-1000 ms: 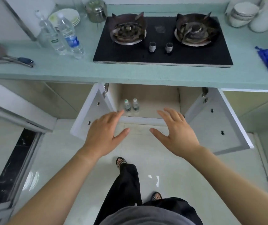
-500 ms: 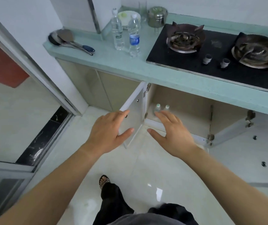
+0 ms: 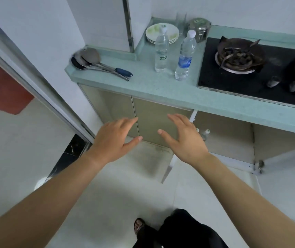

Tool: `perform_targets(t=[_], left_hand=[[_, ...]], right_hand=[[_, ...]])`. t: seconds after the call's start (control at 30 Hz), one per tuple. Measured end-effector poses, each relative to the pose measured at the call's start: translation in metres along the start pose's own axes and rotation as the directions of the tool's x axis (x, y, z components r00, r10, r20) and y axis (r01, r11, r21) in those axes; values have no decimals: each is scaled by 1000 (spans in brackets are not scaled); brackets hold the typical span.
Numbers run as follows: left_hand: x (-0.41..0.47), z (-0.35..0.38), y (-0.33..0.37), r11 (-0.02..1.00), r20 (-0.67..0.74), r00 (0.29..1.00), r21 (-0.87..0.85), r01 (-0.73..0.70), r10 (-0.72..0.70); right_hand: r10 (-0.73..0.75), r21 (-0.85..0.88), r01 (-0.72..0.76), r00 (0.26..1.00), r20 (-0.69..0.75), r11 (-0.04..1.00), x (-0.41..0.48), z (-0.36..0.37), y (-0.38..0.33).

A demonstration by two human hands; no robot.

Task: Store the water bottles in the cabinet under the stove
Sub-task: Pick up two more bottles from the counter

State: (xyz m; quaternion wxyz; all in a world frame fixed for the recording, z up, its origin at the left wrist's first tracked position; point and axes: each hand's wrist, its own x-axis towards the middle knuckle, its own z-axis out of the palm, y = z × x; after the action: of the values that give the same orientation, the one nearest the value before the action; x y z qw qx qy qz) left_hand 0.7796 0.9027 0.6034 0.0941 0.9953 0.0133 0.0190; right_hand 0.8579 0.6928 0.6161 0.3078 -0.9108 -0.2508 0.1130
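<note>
Two clear water bottles stand upright on the teal counter left of the stove: one with a green label (image 3: 161, 51) and one with a blue label (image 3: 185, 56). Inside the open cabinet (image 3: 228, 140) under the stove, a bottle top (image 3: 206, 133) shows beside my right hand, and a second cap peeks out just left of it. My left hand (image 3: 115, 140) and my right hand (image 3: 184, 138) hover side by side below the counter edge, fingers spread, holding nothing.
The black two-burner stove (image 3: 261, 68) fills the counter's right part. Metal ladles (image 3: 96, 63), stacked plates (image 3: 153, 31) and a steel canister (image 3: 199, 28) sit near the bottles. The cabinet's left door (image 3: 171, 163) stands open edge-on. A sliding door frame (image 3: 35, 86) runs at left.
The view has swung left and nearer the counter, so the counter bottles sit closer to centre. Both empty hands have moved away from the cabinet opening toward the closed doors at left.
</note>
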Motion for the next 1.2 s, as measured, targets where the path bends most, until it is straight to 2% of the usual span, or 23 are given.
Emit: perform_targets(t=[0.2,0.43,0.63,0.8,0.9,1.07,1.2], left_hand=[[72,12,-31,1000,17,1000,-24,-20,20],[157,22,-62,1000,83,997,-24,2,0],[243,53,-83,996,110,993,-79,-31,40],[323,106,-104,993,110,992,-100,-56,67],[354,133,-118,996,172,984,-75,-44,56],[381,168,-135,972,240,942,-20,-235,233],[383,173,-138,970,217,946,-42,-238,241]], right_hand=[[72,-66,-71,997,14,995,72,4,21],[184,-57,-183,983,7,981,151,5,46],[251,-43,-255,965,-79,966,209,1,66],[352,57,-349,901,-254,935,258,20,87],[414,161,-381,844,-341,910,285,37,94],[496,292,-403,743,-450,868,328,54,105],[502,343,-368,686,-527,864,350,55,111]])
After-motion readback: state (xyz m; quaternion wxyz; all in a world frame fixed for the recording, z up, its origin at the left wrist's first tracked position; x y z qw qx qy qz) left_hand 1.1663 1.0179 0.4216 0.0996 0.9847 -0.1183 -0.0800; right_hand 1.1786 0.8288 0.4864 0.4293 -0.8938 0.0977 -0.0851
